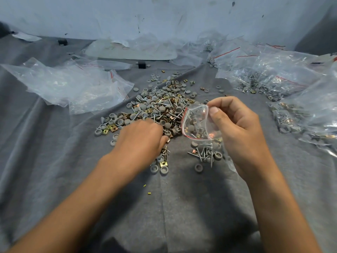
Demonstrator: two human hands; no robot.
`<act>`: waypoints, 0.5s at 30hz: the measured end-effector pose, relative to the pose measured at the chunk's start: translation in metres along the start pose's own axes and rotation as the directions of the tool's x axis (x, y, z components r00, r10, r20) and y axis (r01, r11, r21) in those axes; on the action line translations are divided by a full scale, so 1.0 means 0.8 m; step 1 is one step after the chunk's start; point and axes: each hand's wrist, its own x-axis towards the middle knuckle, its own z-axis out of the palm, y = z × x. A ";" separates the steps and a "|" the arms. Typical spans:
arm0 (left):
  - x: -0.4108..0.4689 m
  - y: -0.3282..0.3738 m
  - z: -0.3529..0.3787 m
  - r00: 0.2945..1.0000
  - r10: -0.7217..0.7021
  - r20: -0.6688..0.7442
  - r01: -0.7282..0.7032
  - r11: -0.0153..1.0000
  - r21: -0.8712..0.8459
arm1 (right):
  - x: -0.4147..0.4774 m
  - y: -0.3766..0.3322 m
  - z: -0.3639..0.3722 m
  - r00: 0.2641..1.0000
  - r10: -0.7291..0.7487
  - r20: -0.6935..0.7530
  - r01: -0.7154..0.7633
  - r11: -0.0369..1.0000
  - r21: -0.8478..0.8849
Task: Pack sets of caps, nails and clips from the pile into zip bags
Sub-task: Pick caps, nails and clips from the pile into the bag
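Note:
A pile (160, 105) of grey round caps, silver nails and brass clips lies on the grey cloth in the middle. My right hand (235, 128) pinches a small clear zip bag (197, 123) with a red seal line, held open above the cloth, with caps, nails and clips inside. My left hand (140, 139) lies palm down at the pile's near edge, fingers curled over parts; what they hold is hidden. A small group of caps and nails (206, 152) sits under the bag.
Empty clear bags (73, 86) lie crumpled at the left. Filled bags (284, 83) are heaped at the right and back right. A grey cloth (182, 207) covers the surface, with a pale wall behind. Two small black blocks (141, 64) sit at the back.

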 end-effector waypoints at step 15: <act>0.001 0.020 0.015 0.997 0.031 -0.070 -0.038 0.995 -0.090 | 0.000 -0.002 0.001 1.000 -0.006 0.001 0.006 1.000 0.011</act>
